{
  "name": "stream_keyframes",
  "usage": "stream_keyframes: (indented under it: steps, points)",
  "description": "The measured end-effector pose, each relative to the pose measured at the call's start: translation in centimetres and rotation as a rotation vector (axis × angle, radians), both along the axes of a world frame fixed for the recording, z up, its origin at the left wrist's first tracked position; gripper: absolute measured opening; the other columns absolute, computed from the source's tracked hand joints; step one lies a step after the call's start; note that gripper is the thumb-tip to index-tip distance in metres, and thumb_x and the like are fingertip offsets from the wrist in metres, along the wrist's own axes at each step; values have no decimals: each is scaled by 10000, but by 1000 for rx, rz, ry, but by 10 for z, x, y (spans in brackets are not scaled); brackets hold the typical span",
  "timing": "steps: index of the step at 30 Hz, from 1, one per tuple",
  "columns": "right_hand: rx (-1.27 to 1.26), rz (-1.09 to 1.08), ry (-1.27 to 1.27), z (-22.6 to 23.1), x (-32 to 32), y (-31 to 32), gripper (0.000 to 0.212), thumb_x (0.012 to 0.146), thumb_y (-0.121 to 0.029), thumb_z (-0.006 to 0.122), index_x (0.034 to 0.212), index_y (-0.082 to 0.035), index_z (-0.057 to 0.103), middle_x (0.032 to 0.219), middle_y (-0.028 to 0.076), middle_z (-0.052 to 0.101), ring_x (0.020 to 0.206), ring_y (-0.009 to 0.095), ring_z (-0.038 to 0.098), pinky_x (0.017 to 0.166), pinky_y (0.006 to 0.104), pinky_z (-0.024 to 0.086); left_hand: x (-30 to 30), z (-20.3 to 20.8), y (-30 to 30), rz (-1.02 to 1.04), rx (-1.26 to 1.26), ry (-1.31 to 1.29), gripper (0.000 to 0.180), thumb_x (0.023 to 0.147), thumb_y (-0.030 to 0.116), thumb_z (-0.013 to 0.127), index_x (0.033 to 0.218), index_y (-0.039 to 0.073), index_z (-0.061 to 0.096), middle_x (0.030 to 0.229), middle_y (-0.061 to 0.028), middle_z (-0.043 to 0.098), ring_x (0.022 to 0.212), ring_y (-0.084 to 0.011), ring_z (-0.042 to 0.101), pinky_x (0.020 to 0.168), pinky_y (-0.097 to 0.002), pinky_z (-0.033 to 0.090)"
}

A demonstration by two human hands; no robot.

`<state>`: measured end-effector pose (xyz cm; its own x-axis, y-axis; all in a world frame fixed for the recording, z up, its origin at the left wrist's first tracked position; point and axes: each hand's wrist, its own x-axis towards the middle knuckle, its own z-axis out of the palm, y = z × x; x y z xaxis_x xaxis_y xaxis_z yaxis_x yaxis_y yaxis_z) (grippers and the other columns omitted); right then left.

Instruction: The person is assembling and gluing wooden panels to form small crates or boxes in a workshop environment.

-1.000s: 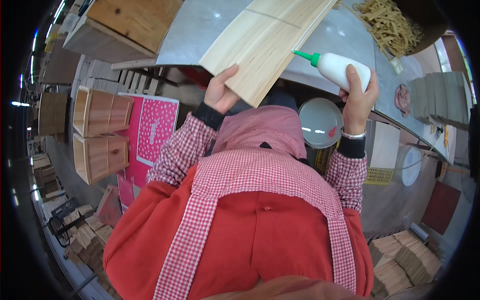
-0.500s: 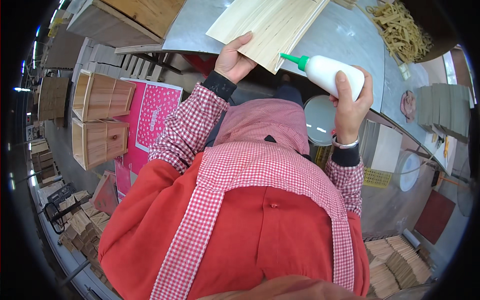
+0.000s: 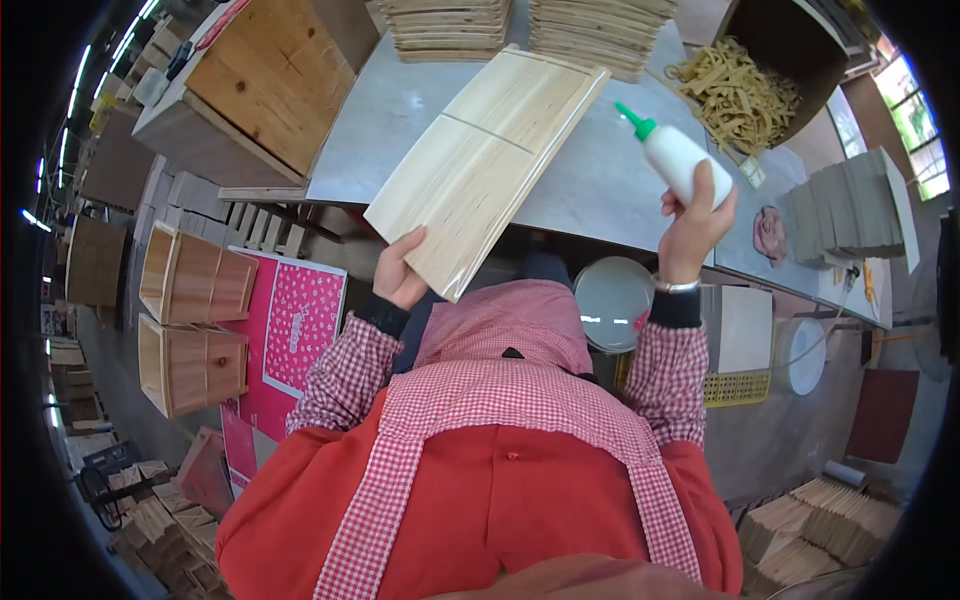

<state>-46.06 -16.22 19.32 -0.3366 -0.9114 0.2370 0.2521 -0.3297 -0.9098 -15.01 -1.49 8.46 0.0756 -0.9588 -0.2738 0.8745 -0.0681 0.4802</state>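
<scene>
My left hand [image 3: 403, 270] grips the near end of a pale wooden panel [image 3: 480, 165], thumb on top and fingers hidden beneath. The panel slants away over the table edge, with a thin groove across it and a glossy line of white glue along its right edge. In my right hand [image 3: 695, 220] is a white squeeze bottle [image 3: 683, 160] with a green nozzle, my fingers wrapped round its base. The nozzle points up and left, apart from the panel's right edge.
Stacked wooden panels [image 3: 447, 28] stand at the back of the grey table [image 3: 350, 150]. A box of tan strips [image 3: 740, 95], a pink cloth [image 3: 769, 233] and grey stacked boards [image 3: 850, 210] lie right. Wooden boxes [image 3: 195, 368] stand left; a round pail [image 3: 607, 300] is below the table edge.
The bottle's nozzle has come away from the panel's edge, moving right. The view has tilted up, so the whole panel and the stacks behind it now show. Both hands keep their hold.
</scene>
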Motion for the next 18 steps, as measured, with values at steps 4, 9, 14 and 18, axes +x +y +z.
stream_keyframes:
  steps: [4,9,14,18]
  points:
    - [-34,-85,21,3,0,-29,316,893,-272,636,992,1,511,771,87,594,476,124,529,392,222,383,6,-10,14,-16,6,-13,605,890,138,576,1401,-31,298,1378,-226,437,1263,-352,453,1081,-479,352]
    - [-13,-93,68,6,7,-46,323,888,-274,647,989,2,512,775,89,599,479,120,534,400,225,395,9,-7,12,-29,5,-17,616,880,142,585,1399,-33,302,1379,-227,438,1262,-354,454,1080,-480,353]
    - [-27,-71,132,1,12,-50,309,882,-255,656,1043,-30,519,844,58,599,572,101,538,415,222,392,13,-2,17,-17,21,60,609,864,119,591,1388,-41,326,1380,-230,441,1251,-360,465,1074,-484,361]
    - [24,-44,6,-9,3,-30,318,899,-249,628,1068,-36,464,856,62,563,579,108,538,400,221,405,9,-5,5,127,-27,-21,573,871,76,588,1380,-26,345,1376,-225,448,1271,-360,446,1100,-473,330]
